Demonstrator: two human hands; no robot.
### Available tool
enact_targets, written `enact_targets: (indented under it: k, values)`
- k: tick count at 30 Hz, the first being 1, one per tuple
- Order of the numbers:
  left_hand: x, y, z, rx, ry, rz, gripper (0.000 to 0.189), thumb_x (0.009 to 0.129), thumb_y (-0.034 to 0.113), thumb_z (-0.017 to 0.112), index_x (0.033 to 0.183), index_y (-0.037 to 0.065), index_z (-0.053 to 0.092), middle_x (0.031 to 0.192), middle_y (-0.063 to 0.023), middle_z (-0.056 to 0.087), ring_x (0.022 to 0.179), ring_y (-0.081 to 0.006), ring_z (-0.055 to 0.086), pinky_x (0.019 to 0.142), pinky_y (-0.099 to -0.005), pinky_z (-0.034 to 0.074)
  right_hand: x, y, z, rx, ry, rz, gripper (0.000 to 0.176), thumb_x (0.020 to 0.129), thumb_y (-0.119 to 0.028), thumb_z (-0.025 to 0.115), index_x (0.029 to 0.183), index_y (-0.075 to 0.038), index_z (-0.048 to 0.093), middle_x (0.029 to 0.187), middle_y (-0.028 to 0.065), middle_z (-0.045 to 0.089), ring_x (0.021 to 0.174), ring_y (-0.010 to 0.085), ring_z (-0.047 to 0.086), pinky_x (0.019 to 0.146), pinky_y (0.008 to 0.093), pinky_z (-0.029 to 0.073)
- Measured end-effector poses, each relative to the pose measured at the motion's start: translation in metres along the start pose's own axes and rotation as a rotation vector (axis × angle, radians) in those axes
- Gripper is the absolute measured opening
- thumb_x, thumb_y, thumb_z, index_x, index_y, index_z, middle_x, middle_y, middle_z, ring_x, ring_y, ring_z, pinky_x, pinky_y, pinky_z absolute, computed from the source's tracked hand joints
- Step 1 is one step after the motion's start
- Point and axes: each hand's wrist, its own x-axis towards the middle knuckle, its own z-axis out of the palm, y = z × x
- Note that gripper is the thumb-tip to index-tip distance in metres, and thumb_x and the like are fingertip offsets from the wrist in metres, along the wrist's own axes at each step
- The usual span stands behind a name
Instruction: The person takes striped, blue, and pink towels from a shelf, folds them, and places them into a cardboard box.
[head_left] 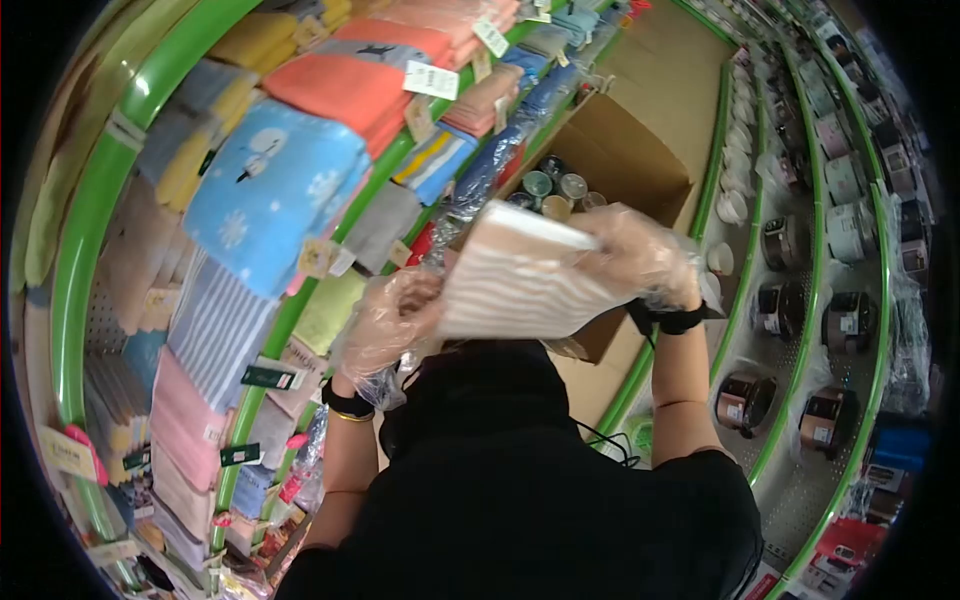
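Observation:
A folded towel [530,280] with beige and white stripes is held up in front of my chest, slightly tilted. My right hand [640,255], in a clear plastic glove, is closed on the towel's right side. At its left edge is my left hand [395,315], also gloved, with fingers curled against the fabric. Beyond the towel stands an open cardboard box [630,150] with several jars or cups [572,187] inside; the towel hides part of it.
Green-edged shelves on the left carry stacked towels, among them a blue snowman towel [275,185] and a coral towel [350,75]. Shelves on the right hold white cups [732,207] and dark pots [783,308]. Between them runs a narrow aisle floor [690,80].

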Motion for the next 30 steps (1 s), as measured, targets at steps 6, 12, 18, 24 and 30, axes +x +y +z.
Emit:
enact_targets:
  k: [6,12,18,24,30]
  values:
    - [0.011,-0.017,0.006,0.081,0.252,-0.136,0.025,0.085,0.009,0.063,0.108,-0.002,0.058,0.091,-0.0101,0.065,0.078,-0.0141,0.063,0.07,-0.0271,0.051,-0.037,0.086,-0.027,0.007,0.257,0.326,0.029,0.075,-0.014,0.061,0.102,-0.003,0.064,0.087,0.0214,0.065,0.077,0.0336,0.064,0.07,0.0394,0.049]
    - [-0.005,-0.03,0.013,0.123,0.34,-0.244,0.026,0.085,0.011,0.063,0.109,0.001,0.061,0.089,-0.0109,0.067,0.077,-0.0161,0.065,0.07,-0.0293,0.05,0.015,0.206,0.06,-0.32,0.065,0.508,0.027,0.077,-0.015,0.061,0.103,-0.009,0.065,0.087,0.0203,0.065,0.078,0.0355,0.063,0.073,0.0427,0.048]
    - [-0.011,-0.02,0.018,0.217,0.393,-0.334,0.026,0.087,0.011,0.061,0.11,0.0,0.059,0.087,-0.009,0.066,0.076,-0.0136,0.062,0.069,-0.0279,0.05,0.061,0.241,0.104,0.007,-0.388,0.408,0.041,0.077,-0.026,0.065,0.112,-0.006,0.063,0.095,0.0175,0.067,0.088,0.0302,0.064,0.081,0.0374,0.047]
    - [-0.031,-0.038,0.034,0.144,0.495,-0.448,0.026,0.087,0.011,0.061,0.11,-0.002,0.058,0.09,-0.0089,0.065,0.075,-0.0124,0.061,0.067,-0.0266,0.049,0.099,0.336,0.158,-0.112,-0.603,0.509,0.059,0.085,-0.041,0.055,0.135,-0.012,0.046,0.142,0.012,0.041,0.125,0.0231,0.044,0.101,0.0377,0.034]
    - [-0.04,-0.027,0.059,0.08,0.577,-0.62,0.027,0.088,0.012,0.062,0.11,-0.002,0.058,0.082,-0.005,0.065,0.07,-0.0089,0.057,0.062,-0.0246,0.046,0.082,0.481,0.268,-0.159,-0.453,0.739,0.032,0.081,-0.021,0.057,0.111,-0.014,0.063,0.11,0.0122,0.065,0.102,0.0214,0.062,0.081,0.0286,0.05]
